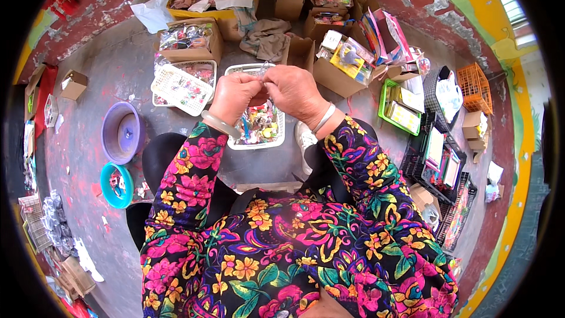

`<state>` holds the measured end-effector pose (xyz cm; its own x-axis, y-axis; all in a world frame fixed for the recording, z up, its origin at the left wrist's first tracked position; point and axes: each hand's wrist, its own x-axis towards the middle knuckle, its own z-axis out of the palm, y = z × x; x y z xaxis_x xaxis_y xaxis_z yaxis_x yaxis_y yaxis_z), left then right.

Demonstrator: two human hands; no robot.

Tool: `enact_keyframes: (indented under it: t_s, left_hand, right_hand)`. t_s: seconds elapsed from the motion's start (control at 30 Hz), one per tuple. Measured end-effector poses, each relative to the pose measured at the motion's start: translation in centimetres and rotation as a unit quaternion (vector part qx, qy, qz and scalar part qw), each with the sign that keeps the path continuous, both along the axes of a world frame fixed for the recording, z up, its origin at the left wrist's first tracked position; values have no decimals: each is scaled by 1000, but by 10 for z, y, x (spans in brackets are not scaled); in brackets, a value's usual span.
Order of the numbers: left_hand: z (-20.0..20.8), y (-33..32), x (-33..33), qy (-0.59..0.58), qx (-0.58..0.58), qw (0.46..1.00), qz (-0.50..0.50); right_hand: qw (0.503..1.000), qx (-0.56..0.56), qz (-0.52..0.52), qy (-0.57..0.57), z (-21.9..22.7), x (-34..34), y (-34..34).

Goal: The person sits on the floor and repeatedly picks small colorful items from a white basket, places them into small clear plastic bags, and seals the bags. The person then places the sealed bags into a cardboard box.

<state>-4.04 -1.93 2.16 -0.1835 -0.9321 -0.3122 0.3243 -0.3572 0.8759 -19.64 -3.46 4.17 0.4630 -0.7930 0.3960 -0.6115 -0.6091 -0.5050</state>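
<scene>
My left hand (236, 98) and my right hand (297, 95) meet above a white plastic basket (281, 135). Both are closed, thumbs and fingertips pinched close together. Between the fingertips is a small silvery piece (264, 71), too small to name. Small colourful trinkets (259, 125) fill the basket below, partly hidden by my hands. Left of my left hand, a white tray (176, 84) with more small pieces rests tilted on another white basket (202, 69).
At the back stand cardboard boxes (189, 53) of goods. A purple basin (122, 132) and a teal bowl (116, 185) are on the floor at left. To the right are a green tray (402, 119), black crates (434, 159) and an orange crate (474, 87).
</scene>
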Motion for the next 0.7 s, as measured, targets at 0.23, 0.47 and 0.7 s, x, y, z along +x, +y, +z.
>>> enact_keyframes:
  t_s: [0.23,0.47,0.7]
  left_hand:
    - [-1,2,-2,-59,-5,998,30]
    - [1,-1,-4,-35,-10,998,59]
    - [-8,3,2,-67,-51,996,19]
  right_hand:
    - [996,0,-76,44,2,13,11]
    - [988,-80,-128,43,5,19,12]
    - [997,21,-43,66,-1,7,3]
